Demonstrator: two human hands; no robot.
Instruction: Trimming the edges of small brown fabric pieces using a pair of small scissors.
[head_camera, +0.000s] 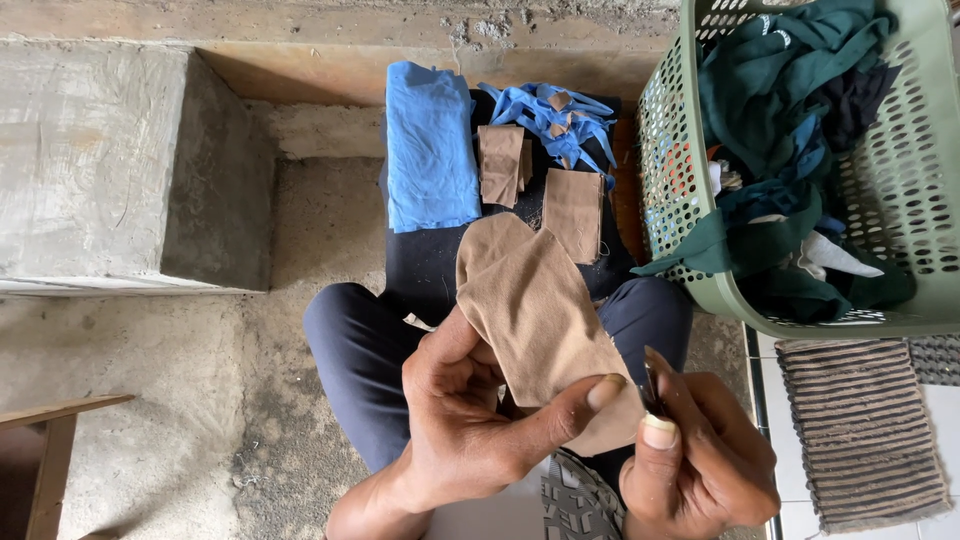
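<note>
Concrete floor below; left hand (470, 420) pinches tan cloth (540, 310) beside green basket (800, 170).

You have only one view, from the camera on your head, looking steeply down over your lap, so your left hand (470, 420) and right hand (695, 455) sit very close at the bottom edge. It faces forward and down, taking in your knees, the dark cloth (430, 262) spread ahead of them and the concrete floor (200, 400) beyond. The green basket (905, 250) falls at the upper right and the concrete step (110, 160) at the upper left, both farther off.
</note>
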